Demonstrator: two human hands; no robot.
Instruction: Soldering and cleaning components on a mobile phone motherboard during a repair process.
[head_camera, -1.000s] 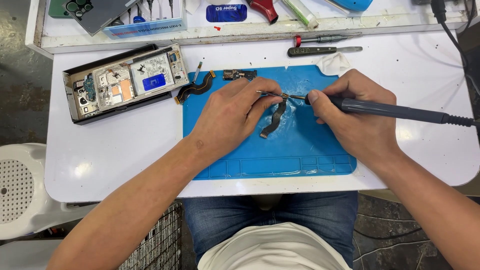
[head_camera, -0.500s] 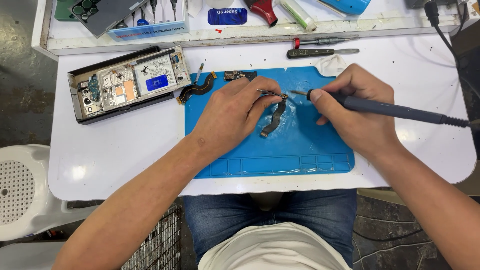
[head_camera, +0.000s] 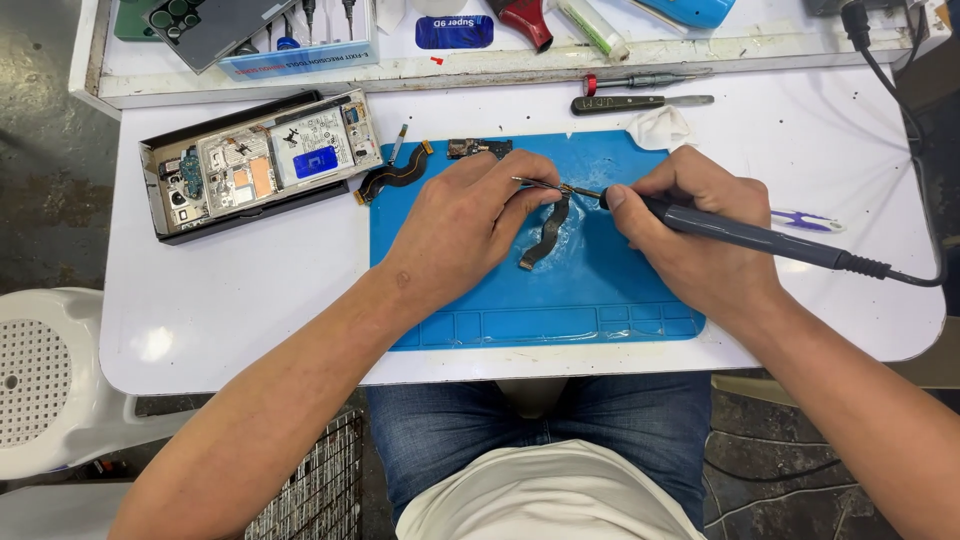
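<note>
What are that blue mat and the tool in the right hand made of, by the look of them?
The blue rectangular work mat looks like soft silicone or rubber: matte, with moulded compartments along its near edge. The grey pen-shaped corded tool in the right hand seems to have a matte plastic or rubber grip and a thin metal tip.

Matt blue rubbery mat on smooth white glossy table; dark matt plastic iron; shiny metal tweezers.
</note>
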